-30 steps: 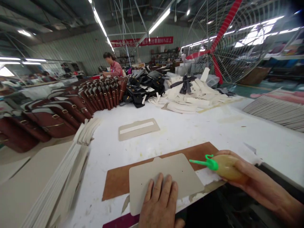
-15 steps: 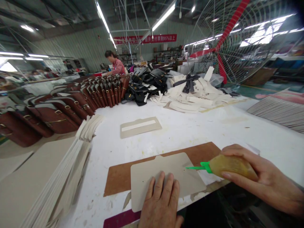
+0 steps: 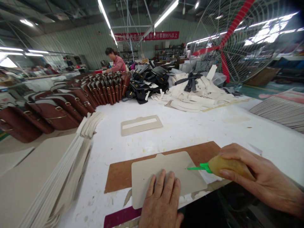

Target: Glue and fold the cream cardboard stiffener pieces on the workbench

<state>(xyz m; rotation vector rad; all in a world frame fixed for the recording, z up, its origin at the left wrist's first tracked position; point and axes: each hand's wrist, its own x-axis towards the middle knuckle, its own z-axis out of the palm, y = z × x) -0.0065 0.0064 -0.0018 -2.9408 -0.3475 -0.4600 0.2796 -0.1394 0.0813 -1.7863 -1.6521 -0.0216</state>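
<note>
My left hand (image 3: 161, 196) lies flat with fingers spread on a beige cardboard panel (image 3: 163, 164) that has a small tab on its far edge and two tiny dark holes. Beneath the panel is a brown leather-like sheet (image 3: 117, 177), showing at the left and far side. In my right hand (image 3: 251, 174) is a yellowish squeeze bottle (image 3: 229, 167) with a green nozzle (image 3: 201, 168). The bottle lies nearly level, and the nozzle's tip is over the panel's right part, beside one hole. Whether the tip touches the panel cannot be told.
Farther back lies a similar panel (image 3: 142, 125) with a white strip. Stacked pale strips (image 3: 68, 171) and brown bags (image 3: 59, 110) line the left. Black pieces (image 3: 147, 84) and white scraps (image 3: 197, 95) are heaped behind. A large fan (image 3: 220, 47) stands right; a person (image 3: 116, 61) works beyond.
The view has shifted slightly. My right hand appears to have squeezed the bottle a little more. My left hand stays flat on the panel.
</note>
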